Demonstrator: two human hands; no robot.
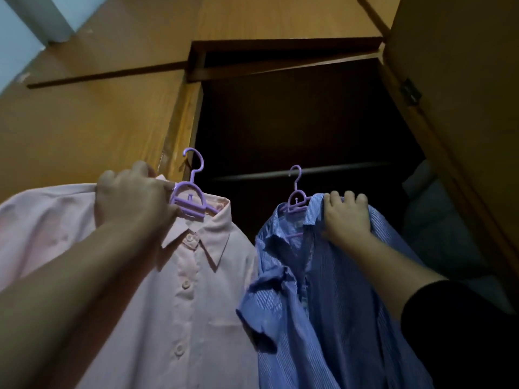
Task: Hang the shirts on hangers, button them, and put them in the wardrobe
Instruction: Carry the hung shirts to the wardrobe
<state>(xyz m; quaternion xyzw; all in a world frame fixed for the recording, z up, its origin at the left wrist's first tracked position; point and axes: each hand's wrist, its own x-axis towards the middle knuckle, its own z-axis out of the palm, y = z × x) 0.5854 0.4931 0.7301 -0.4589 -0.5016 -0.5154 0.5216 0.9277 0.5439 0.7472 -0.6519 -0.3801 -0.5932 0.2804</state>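
While both shirts already sit on purple hangers, neither hook has reached the rail [303,173] inside the open wardrobe [295,116], so putting them away looks like the step in hand. The left hand [132,196] grips the pink shirt [179,290] at its shoulder, fingers curled round cloth and the left hanger [188,200], whose hook stands free in front of the wardrobe's edge. The right hand [346,217] clutches the blue striped shirt [331,304] near its collar, fingers curled over the shoulder, with the right hanger [296,199] poking up just beside them, its hook close to the rail but seemingly not on it.

Buttoning appears done on the pink shirt: its front lies closed and flat, buttons in a tidy row, collar neat, a chest pocket showing. Less can be said for the blue one; it hangs crumpled, one short sleeve bunched forward, the neck open at the top, and whether its buttons lower down are fastened I cannot tell. Dim shapes lie to the right within the wardrobe, too dark to name.
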